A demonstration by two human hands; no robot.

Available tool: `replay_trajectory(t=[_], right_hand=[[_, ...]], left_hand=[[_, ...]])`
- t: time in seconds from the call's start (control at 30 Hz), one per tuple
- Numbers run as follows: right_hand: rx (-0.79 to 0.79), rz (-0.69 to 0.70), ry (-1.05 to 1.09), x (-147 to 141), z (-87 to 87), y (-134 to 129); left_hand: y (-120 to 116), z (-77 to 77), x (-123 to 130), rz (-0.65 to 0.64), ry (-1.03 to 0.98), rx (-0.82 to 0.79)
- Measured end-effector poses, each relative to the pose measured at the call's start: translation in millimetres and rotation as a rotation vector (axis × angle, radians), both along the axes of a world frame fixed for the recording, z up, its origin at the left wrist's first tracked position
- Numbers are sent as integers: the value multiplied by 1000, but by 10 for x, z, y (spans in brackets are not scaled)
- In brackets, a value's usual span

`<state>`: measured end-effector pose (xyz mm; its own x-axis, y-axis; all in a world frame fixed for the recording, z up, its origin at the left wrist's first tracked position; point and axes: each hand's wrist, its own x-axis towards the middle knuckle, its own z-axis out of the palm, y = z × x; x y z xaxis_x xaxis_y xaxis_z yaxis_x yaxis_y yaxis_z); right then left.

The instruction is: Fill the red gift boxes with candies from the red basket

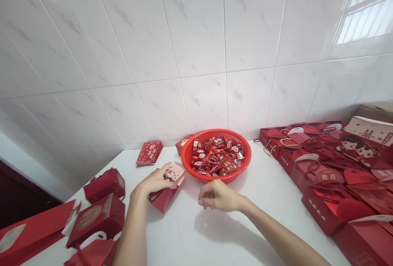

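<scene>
My left hand [155,180] is closed around a small red candy box [166,201] with a pale pink printed flap. The box is tilted above the white table, left of the red plastic basket [186,167]. Red-wrapped candies [215,156] fill the basket. My right hand [218,196] hovers just in front of the basket's near rim, its fingers curled inward. Whatever those fingers hold, if anything, is hidden from view.
Against the tiled wall lies a red patterned box [149,153], and another small box [182,146] is partly behind the basket. More red boxes [97,218] stand at the left. Rows of red gift boxes [319,206] cover the right side.
</scene>
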<state>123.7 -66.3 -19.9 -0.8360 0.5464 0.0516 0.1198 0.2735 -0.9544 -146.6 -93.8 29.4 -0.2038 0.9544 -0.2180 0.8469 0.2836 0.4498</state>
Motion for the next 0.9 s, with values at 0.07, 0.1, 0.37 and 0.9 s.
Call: replay_trajectory(t=[0.07,0.1,0.37,0.9], right_hand=[[-11,-30,65,44,128,52],[-11,-47,100,65,193,67],[133,-306,230,196,547,11],[65,-264,294,496,775,-86]], left_hand=[[-156,171,-46,31,-59,25],[-239,261,-31,25,-46,60],[-606,685,482,-251,113,164],[-679,598,816,-410,83,604]])
